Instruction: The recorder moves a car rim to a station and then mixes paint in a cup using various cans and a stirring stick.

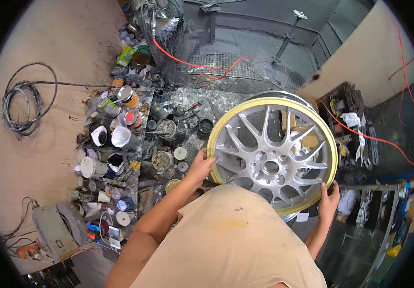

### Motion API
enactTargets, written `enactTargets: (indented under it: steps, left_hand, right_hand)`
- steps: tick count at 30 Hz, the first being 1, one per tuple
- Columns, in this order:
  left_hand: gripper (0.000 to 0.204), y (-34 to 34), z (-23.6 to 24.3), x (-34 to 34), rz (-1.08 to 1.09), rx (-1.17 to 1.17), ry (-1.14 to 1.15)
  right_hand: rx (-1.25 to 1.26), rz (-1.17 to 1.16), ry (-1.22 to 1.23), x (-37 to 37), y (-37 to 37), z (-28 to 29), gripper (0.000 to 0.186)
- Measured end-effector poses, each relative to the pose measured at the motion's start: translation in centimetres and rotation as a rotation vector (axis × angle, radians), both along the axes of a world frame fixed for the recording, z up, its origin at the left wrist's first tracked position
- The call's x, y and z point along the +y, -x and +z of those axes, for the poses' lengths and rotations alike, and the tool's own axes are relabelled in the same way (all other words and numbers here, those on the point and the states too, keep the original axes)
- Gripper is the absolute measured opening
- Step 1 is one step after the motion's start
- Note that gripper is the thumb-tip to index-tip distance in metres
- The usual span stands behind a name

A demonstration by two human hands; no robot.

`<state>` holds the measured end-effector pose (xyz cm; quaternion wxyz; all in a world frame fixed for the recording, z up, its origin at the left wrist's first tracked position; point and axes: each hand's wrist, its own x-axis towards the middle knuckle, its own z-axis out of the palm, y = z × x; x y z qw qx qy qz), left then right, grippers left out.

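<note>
Nearest, at the bottom centre of the frame, is the wearer's tan shirt, with bare forearms reaching out on either side. Just beyond, right of centre, a silver multi-spoke wheel with a yellow-gold band around its rim faces up toward the camera. The left hand grasps its left edge, thumb on the band; the right hand grasps its lower right edge, thumb on the face and fingers curled around the outside. Fingertips behind the rim are hidden, and I cannot tell whether anything supports the wheel from below. The step in hand seems to be holding and steadying the wheel; any shift would call for both hands working evenly so it does not tip. At lower left are a phone and a bulky grey machine. Stained cans and tubs crowd the left of centre, and a metal rack stands at lower right. Farther off, a coiled cable lies at upper left, a red hose crosses the right side, and a slim stand rises at the top right.
</note>
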<state>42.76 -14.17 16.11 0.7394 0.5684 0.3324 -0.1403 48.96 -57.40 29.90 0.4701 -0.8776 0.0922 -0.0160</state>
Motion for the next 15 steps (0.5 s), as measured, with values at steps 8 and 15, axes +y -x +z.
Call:
enactTargets:
  steps: [8,15]
  left_hand:
    - [0.056,7.8,-0.8,2.0,0.214,0.075,0.048]
    - [0.047,14.6,-2.0,2.8,0.345,0.212,0.01]
  right_hand:
    - [0.098,0.167,0.086,2.7,-3.8,-3.9,0.045]
    - [0.072,0.209,0.182,7.9,-3.7,-6.3,0.048]
